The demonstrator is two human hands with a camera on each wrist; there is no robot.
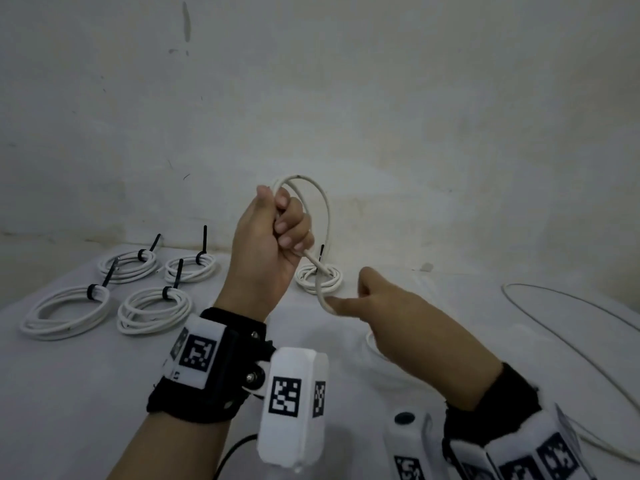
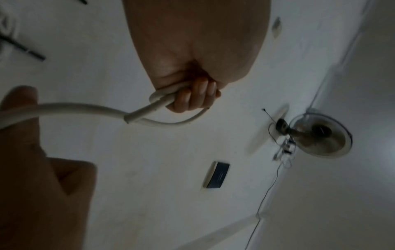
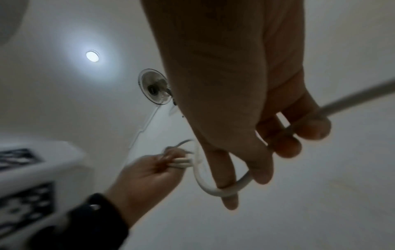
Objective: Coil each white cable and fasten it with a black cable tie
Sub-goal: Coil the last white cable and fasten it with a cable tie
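The left hand (image 1: 268, 237) has its fingers curled tight round the white cable (image 1: 327, 216), while the right hand (image 1: 391, 317) hooks a loop over its extended forefinger, other fingers curled on the strand.

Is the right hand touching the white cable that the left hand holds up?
Touching. In the right wrist view the white cable wraps round a finger of the right hand, with no gap. The head view agrees: it meets the fingertips.

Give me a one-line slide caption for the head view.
Left hand grips a cable loop, right hand feeds it; five tied coils lie on the table.
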